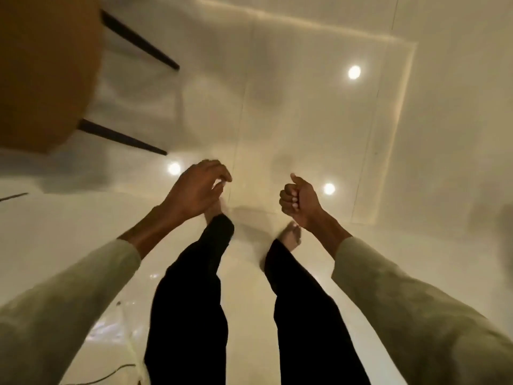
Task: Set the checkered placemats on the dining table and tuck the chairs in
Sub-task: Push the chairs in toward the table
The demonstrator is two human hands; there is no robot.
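Both hands empty over a glossy floor, a chair off to the far left.

Nearest are two legs in black trousers between pale green sleeves, with bare feet on the shiny cream floor. Beyond them the left hand hovers palm down, fingers loosely curled and holding nothing. The right hand is balled into a fist with the thumb sticking up, also holding nothing. Round ceiling lights reflect in the floor tiles near and past the hands. Farthest, at the upper left, stands a chair with a tan seat and dark legs, well apart from both hands. A thin dark cable lies on the floor at the lower left. The picture is motion-blurred.
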